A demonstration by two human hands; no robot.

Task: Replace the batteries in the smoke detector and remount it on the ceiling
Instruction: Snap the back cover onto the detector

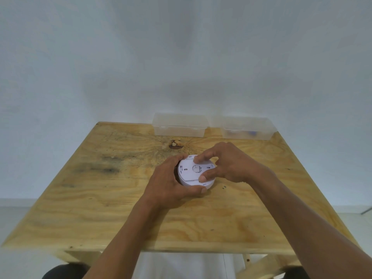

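My left hand (169,182) grips smoke detector (191,174) rim on worktop (100,198); right hand (227,164) pinches its back.

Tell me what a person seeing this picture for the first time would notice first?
The eye goes first to the white detector near the middle of the wooden table, back side up, held between both hands. The left hand grips its rim while the right hand pinches across its back. Next come two clear boxes at the far edge, against the wall.
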